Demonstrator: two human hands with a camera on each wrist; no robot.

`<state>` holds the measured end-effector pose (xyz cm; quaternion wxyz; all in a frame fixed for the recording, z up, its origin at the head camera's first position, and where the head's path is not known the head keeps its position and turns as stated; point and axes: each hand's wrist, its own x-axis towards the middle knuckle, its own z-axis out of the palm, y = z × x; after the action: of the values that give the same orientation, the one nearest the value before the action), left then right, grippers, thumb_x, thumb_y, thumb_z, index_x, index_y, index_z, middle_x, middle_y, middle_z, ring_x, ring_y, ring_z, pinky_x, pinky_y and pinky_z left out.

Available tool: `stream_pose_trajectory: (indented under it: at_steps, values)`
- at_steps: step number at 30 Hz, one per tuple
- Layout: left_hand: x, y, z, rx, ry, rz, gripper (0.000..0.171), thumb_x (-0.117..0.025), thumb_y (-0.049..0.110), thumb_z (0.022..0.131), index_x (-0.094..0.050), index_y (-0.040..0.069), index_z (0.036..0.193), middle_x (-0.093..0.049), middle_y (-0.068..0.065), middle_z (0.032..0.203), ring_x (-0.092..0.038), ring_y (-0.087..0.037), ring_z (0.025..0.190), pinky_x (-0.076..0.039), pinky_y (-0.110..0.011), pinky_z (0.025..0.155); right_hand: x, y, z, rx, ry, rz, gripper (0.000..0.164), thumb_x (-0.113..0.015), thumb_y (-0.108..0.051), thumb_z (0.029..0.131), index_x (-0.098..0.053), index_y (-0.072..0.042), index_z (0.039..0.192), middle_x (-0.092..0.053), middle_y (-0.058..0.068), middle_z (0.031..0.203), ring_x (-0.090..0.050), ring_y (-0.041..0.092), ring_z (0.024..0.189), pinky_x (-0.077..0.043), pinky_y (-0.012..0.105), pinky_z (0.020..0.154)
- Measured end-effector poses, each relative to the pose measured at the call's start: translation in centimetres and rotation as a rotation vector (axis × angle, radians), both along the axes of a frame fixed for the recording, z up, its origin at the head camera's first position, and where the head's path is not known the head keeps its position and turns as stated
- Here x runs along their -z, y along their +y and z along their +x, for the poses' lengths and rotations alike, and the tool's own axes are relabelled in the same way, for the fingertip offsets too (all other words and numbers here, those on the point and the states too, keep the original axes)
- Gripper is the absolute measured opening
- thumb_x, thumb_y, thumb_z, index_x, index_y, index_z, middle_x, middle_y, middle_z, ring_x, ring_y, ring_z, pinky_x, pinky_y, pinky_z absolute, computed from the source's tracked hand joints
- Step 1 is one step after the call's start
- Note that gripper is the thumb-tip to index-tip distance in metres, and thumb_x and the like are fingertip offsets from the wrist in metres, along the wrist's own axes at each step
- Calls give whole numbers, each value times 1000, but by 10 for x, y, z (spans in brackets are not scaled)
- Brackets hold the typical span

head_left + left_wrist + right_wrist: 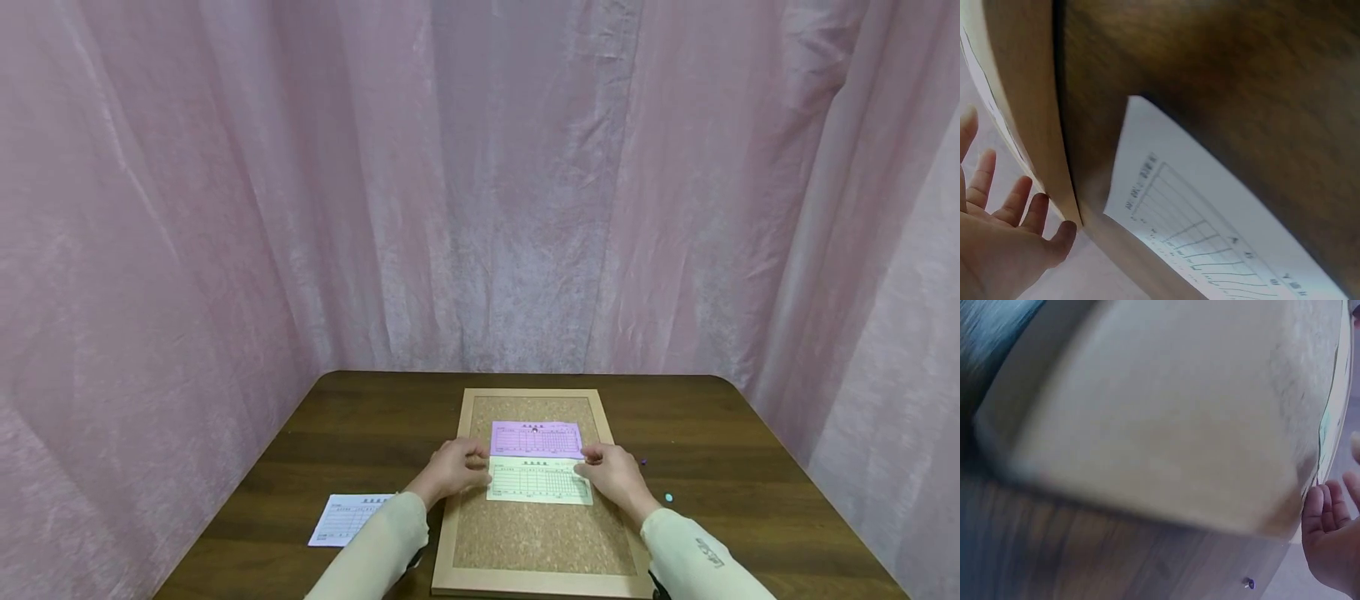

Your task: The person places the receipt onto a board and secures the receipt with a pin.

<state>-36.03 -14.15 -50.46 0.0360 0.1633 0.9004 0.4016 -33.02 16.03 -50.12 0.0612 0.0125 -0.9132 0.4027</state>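
Observation:
A pale green printed slip (pixel 539 482) lies on a wood-framed corkboard (pixel 543 537), just below a purple slip (pixel 536 439) that has a small pin (pixel 535 430) near its top edge. My left hand (pixel 452 469) is at the green slip's left edge, thumb tip right at the paper. In the left wrist view its fingers are spread and loosely bent. On the other side, my right hand (pixel 613 475) touches the green slip's right edge with its thumb, and its forefinger lies by the purple slip's lower corner. Relaxed fingers (pixel 1327 509) show beside the board in the right wrist view.
A white printed slip (pixel 347 518) lies on the dark wooden table (pixel 405 408) left of the board, partly behind the left sleeve. Right of the board are a small purple pin (pixel 643 461) and a pale turquoise one (pixel 668 497). Pink curtains (pixel 480 208) hang around the table.

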Motion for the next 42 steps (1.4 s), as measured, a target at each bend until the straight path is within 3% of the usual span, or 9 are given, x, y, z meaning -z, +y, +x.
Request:
stream_pose_trajectory:
  at_steps: [4,9,17,28,42]
  values:
    - [4,-2,0,29,-12,16,34,-82,15,82,-69,6,112,-52,-20,138,-45,-40,131,-37,-56,106,0,4,2,-56,21,55,36,-76,-16,87,-70,2,118,-69,14,113,-64,33,108,-49,51,91]
    - [7,-1,3,48,-8,-25,48,-82,22,84,-65,2,124,-40,-24,150,-31,-44,140,-26,-58,112,3,9,3,-138,53,164,45,-76,-23,89,-67,2,125,-60,21,131,-50,44,126,-38,58,103]
    - [6,1,10,55,-15,-89,59,-79,30,87,-59,5,136,-29,-22,157,-20,-43,146,-23,-61,113,5,11,9,-213,34,248,58,-73,-35,90,-60,0,134,-44,27,147,-35,50,136,-29,67,106]
    - [6,1,16,71,-44,-137,70,-74,36,90,-47,9,148,-24,-24,159,-10,-43,148,-15,-64,114,8,9,13,-246,16,327,66,-73,-40,88,-57,3,136,-40,28,149,-32,49,139,-26,64,109]
    - [10,1,17,83,-55,-138,66,-74,36,90,-50,11,146,-19,-23,161,-6,-41,149,-15,-66,113,8,8,11,-246,-14,384,63,-72,-41,90,-59,0,135,-41,29,148,-32,49,138,-26,65,108]
